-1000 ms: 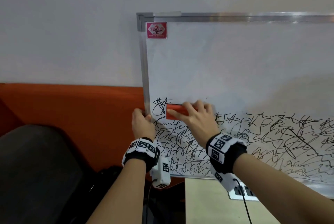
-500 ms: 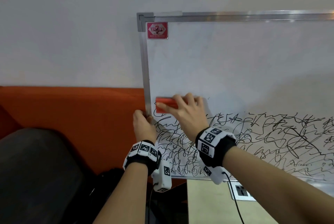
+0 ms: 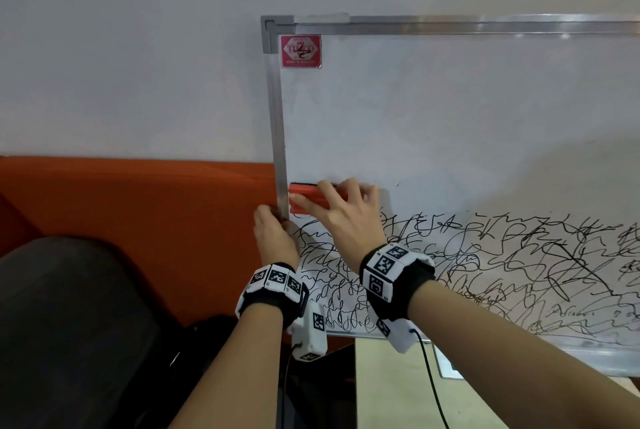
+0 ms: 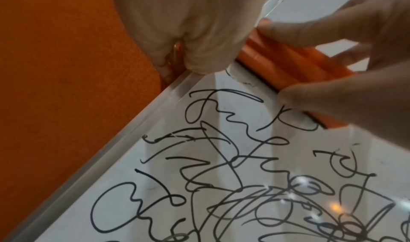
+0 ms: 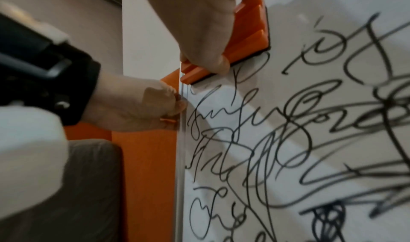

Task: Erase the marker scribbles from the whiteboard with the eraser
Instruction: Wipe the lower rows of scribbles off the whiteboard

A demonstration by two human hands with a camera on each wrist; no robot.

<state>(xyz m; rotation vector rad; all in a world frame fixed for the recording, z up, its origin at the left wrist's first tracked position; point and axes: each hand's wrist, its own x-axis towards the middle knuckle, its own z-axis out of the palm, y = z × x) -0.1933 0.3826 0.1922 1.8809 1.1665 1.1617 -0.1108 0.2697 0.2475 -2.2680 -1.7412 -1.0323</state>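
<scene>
Leftward since earlier, eraser (image 3: 308, 197), long axis horizontal, grasped by right hand (image 3: 346, 217); left hand (image 3: 273, 234) apparently clasps whiteboard (image 3: 277, 151).

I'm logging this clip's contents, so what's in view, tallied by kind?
Hands: 2, the left hand gripping the whiteboard frame, the right hand holding the eraser
Whiteboard: 1
Eraser: 1
Red sticker: 1
Wrist bands: 2, left, right
Total: 7

Orange sofa back (image 3: 138, 207) on the left, dark cushion (image 3: 69, 324) below it, plain grey wall (image 3: 138, 48) up top.
</scene>
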